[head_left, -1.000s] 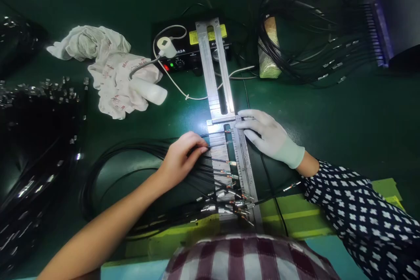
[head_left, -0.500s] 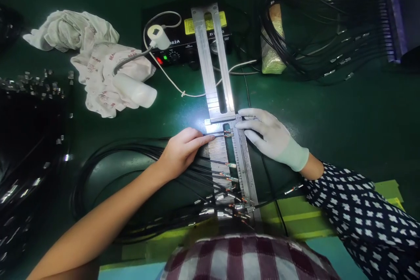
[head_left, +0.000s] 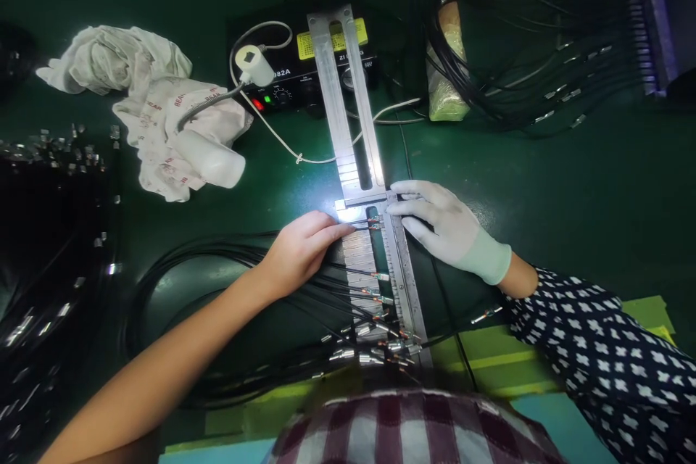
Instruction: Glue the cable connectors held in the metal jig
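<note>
My bare left hand (head_left: 301, 250) pinches a thin black wire (head_left: 359, 222) over the slotted metal fixture (head_left: 357, 256). Crimped metal terminals (head_left: 375, 223) sit at the wire ends, over the fixture's dark slot. Gloved in white, my right hand (head_left: 438, 221) has its fingers spread, the tips at the right edge of the metal rail (head_left: 399, 268). I see nothing held in it. Lower down, more wires with metal terminals (head_left: 383, 297) lie across the fixture. Their black cables (head_left: 201, 254) loop away to the left, partly behind my left forearm.
A black control box (head_left: 299, 76) stands behind, under the fixture's upper metal frame (head_left: 331, 98). A crumpled white cloth (head_left: 157, 112) with a white bottle (head_left: 220, 163) lies left. Dark wire bundles (head_left: 48, 232) fill the far left; more cables (head_left: 457, 51) hang beside a wrapped block (head_left: 449, 87) at right.
The view has shifted slightly. Both hands stay in nearly the same places on the fixture, with my left fingers still on the wire.
</note>
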{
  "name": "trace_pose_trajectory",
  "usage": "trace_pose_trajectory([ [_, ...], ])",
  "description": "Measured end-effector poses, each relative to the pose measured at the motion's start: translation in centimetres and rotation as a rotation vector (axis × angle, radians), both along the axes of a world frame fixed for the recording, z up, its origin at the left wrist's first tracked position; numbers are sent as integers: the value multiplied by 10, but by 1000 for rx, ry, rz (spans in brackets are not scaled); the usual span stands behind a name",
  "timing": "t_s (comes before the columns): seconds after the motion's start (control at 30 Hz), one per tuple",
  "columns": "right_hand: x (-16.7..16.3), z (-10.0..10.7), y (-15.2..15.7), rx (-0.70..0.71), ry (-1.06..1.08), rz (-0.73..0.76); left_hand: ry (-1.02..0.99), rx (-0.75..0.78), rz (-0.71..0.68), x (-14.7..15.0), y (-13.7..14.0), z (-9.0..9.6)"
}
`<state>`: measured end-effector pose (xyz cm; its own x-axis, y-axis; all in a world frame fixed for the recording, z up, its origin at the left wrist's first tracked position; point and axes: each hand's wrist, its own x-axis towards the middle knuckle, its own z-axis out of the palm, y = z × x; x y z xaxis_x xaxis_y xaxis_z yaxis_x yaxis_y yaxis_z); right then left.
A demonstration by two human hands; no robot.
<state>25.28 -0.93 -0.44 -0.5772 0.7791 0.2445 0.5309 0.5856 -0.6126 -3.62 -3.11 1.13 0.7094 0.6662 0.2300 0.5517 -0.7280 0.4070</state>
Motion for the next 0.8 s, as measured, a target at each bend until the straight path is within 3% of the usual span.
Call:
trace_pose_trajectory([
  [0.3, -1, 0, 0, -5, -6, -7, 0, 11, 12, -1, -4, -3],
  [0.5, 2, -3, -1, 11, -41, 54, 135, 163, 172, -6, -19, -10],
  [0.67, 5, -2, -3, 47, -57, 131, 191, 92, 173, -5, -29, -6],
  [0.8, 12, -3, -12, -18, 119, 126, 128, -111, 97, -5, -37, 5],
])
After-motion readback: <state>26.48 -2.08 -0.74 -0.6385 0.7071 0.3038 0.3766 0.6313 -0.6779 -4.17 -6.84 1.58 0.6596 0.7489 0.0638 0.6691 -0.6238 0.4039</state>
